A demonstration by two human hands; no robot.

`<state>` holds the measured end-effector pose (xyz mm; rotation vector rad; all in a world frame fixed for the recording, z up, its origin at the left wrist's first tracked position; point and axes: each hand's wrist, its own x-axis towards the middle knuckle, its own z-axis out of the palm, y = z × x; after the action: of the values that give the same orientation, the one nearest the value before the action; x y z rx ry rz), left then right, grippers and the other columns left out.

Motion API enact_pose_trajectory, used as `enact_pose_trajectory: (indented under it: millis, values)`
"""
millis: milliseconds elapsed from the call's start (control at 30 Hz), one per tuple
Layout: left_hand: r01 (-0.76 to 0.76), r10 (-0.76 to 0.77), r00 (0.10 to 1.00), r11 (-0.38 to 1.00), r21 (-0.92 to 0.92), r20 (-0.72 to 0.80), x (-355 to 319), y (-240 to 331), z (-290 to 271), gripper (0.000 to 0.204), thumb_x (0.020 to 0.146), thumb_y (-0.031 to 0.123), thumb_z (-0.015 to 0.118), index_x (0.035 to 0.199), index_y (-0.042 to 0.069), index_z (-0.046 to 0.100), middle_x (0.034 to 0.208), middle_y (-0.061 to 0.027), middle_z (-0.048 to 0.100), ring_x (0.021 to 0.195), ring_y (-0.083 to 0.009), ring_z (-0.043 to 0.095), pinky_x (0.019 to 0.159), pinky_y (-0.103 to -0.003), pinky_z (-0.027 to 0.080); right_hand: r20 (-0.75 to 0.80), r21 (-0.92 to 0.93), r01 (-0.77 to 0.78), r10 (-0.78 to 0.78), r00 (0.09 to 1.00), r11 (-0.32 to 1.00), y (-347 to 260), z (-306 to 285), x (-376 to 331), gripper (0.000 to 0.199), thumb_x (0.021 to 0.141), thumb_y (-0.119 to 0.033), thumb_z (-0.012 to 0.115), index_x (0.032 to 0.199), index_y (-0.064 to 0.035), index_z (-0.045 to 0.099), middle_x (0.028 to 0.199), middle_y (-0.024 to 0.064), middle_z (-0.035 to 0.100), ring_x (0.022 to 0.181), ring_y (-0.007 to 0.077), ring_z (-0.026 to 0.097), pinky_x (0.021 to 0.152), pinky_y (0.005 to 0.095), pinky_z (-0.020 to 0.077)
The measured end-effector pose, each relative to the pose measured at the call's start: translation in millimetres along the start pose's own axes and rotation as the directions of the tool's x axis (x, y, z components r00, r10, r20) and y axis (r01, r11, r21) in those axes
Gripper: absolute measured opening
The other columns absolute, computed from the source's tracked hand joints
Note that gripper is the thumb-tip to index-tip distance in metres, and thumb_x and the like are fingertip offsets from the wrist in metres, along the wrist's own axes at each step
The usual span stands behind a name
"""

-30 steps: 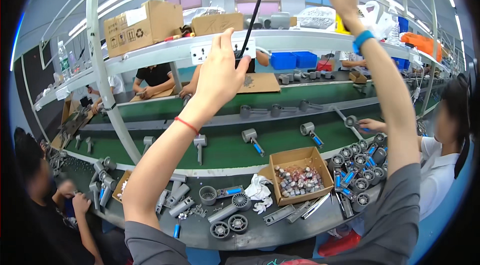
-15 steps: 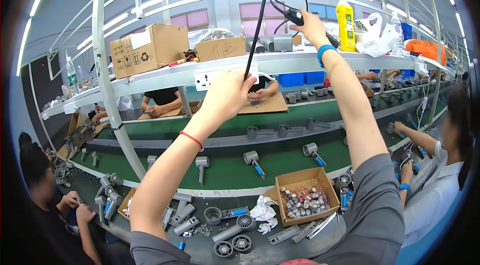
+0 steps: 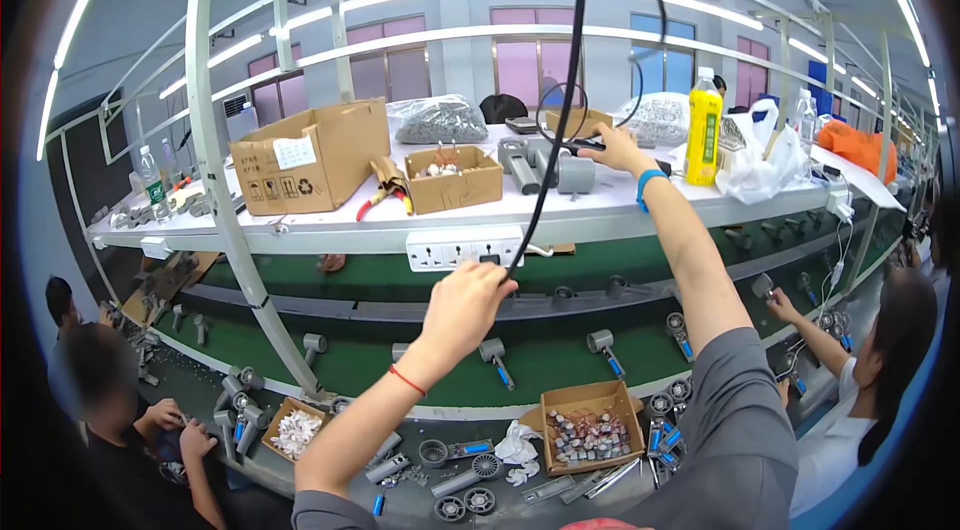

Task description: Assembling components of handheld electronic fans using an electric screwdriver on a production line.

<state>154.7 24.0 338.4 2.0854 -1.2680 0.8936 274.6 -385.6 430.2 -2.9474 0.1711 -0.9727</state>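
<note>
My left hand (image 3: 468,305) is closed around a black cable (image 3: 562,120) that runs up past the white shelf and out of the top of the view. A red string circles that wrist. My right hand (image 3: 612,147), with a blue wristband, reaches onto the shelf (image 3: 350,225) and rests on a black tool (image 3: 575,145) lying there; the cable loops down to that tool. Whether the fingers fully grip the tool is hard to tell. A white power strip (image 3: 465,250) hangs on the shelf's front edge just above my left hand.
On the shelf stand cardboard boxes (image 3: 310,155), bags of small parts (image 3: 440,120), grey tool bodies (image 3: 545,168) and a yellow bottle (image 3: 703,128). A green conveyor (image 3: 400,360) carries grey parts. Boxes of parts (image 3: 590,425) sit below. Other people work at left (image 3: 110,400) and right (image 3: 880,380).
My right hand came down from overhead and now sets the black tool on the shelf. My left hand dropped lower along the cable. The view tilted downward.
</note>
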Motion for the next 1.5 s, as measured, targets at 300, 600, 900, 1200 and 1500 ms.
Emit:
enact_pose_trajectory:
  millis: [300,600,900,1200,1500]
  values:
    - [0.15,-0.133,0.983,0.979,-0.14,0.124,-5.4,15.6,-16.7,0.025,0.088,0.015,0.068,0.109,0.004,0.061,0.109,-0.0152,0.066,0.105,-0.034,0.063,0.087,-0.042,0.052,-0.065,-0.106,-0.122,0.115,0.991,0.987,-18.9,0.3,-29.9,0.068,0.083,-0.055,0.068,0.135,-0.0149,0.051,0.128,0.0231,0.053,0.126,0.0399,0.045,0.103,0.0548,0.0334]
    - [0.363,-0.355,0.925,0.708,-0.606,0.139,-117.3,45.4,-58.0,0.045,0.087,0.004,0.065,0.13,0.001,0.053,0.13,-0.0163,0.056,0.112,-0.0278,0.06,0.086,-0.035,0.053,-0.294,0.701,-0.097,0.41,0.863,0.706,-173.4,-75.4,-319.1,0.018,0.098,-0.013,0.058,0.106,0.0026,0.064,0.092,0.0089,0.066,0.082,0.0114,0.06,0.076,0.0257,0.0484]
    - [0.948,-0.39,0.317,0.119,-0.294,0.864,-475.2,163.7,-124.2,0.025,0.096,0.028,0.059,0.1,0.004,0.065,0.085,-0.0107,0.068,0.077,-0.0206,0.065,0.074,-0.036,0.05,0.674,0.724,-0.353,-0.501,0.542,0.592,-414.9,-19.4,-626.4,0.02,0.095,-0.016,0.061,0.109,-0.0048,0.068,0.086,0.0141,0.071,0.072,0.0218,0.069,0.065,0.0333,0.0536]
    - [0.613,-0.605,-0.732,-0.786,-0.083,0.314,-796.5,505.6,-167.7,0.031,0.084,0.031,0.056,0.097,0.009,0.074,0.091,-0.0207,0.071,0.077,-0.0351,0.068,0.07,-0.05,0.051,0.402,0.898,-0.23,-0.912,0.085,0.375,-436.0,96.3,-805.6,0.022,0.094,-0.023,0.058,0.096,-0.0022,0.066,0.074,0.0104,0.064,0.065,0.0181,0.062,0.059,0.0337,0.049]
    - [0.732,-0.509,-0.607,-0.656,0.181,0.611,-1011.8,681.0,-55.5,0.027,0.083,0.025,0.062,0.09,0.002,0.074,0.084,-0.0157,0.071,0.071,-0.0327,0.065,0.062,-0.045,0.048,0.764,0.632,-0.111,-0.641,-0.079,0.767,-436.9,167.9,-872.3,0.028,0.096,-0.027,0.055,0.088,-0.002,0.064,0.069,0.0105,0.065,0.057,0.0185,0.062,0.05,0.032,0.046]
